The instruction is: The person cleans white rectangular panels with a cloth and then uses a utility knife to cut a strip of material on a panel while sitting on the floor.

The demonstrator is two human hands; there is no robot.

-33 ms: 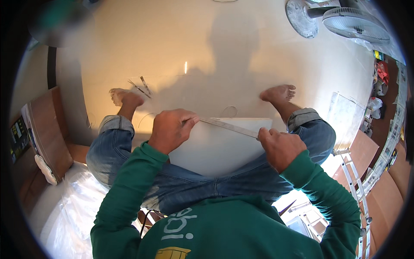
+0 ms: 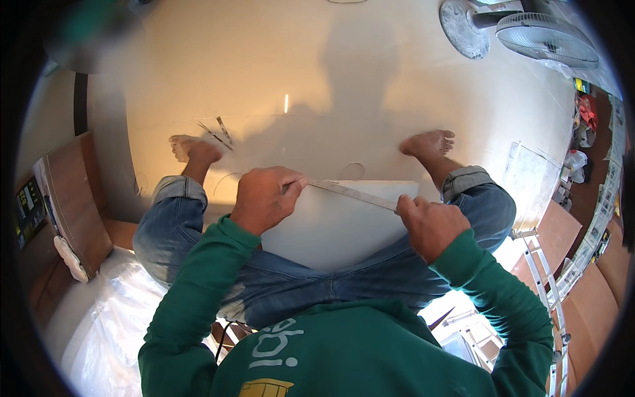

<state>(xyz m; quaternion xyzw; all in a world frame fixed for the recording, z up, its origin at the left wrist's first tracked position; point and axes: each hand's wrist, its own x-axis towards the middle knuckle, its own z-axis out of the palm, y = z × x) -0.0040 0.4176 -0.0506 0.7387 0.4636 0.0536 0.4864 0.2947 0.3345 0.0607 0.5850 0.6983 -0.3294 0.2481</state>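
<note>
I sit with my legs spread, in blue jeans and green sleeves. A white board lies flat between my knees. A long thin metal ruler lies slanted across the board's far edge. My left hand is curled over the ruler's left end, fingers bent down onto it. My right hand grips the right end at the board's right side. My bare feet rest on the pale floor beyond the board.
Two thin tools lie on the floor by my left foot. Fans stand at the top right. Wooden panels lean at the left, above a clear plastic sheet. A ladder and a flat pale panel are on the right.
</note>
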